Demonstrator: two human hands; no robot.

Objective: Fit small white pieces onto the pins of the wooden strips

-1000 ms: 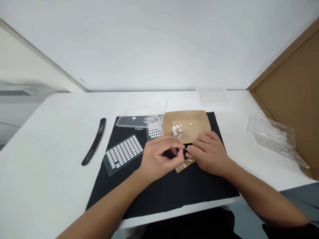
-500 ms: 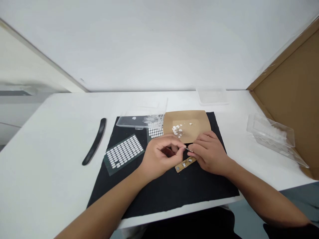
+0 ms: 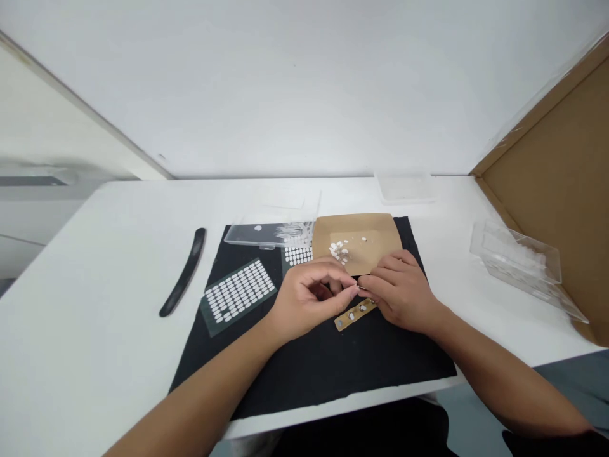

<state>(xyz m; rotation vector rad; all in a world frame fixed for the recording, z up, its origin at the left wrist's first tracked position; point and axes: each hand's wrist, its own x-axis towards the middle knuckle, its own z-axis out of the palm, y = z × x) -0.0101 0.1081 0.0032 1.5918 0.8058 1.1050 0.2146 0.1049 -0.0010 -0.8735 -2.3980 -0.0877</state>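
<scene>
Plain matte white back wall (image 3: 295,82), soft even light. Beige side wall (image 3: 42,120) meets it on the left, with a grey ledge (image 3: 28,181) beneath. Smooth white rectangular tabletop (image 3: 95,304) butts against the back wall. Brown cardboard panel (image 3: 561,184) stands along the table's right edge. Grey floor (image 3: 587,374) shows lower right.

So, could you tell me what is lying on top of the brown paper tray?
A heap of white bits sits left of centre on the brown paper tray, with a few loose ones beside it. The right hand covers part of its near edge.
</scene>
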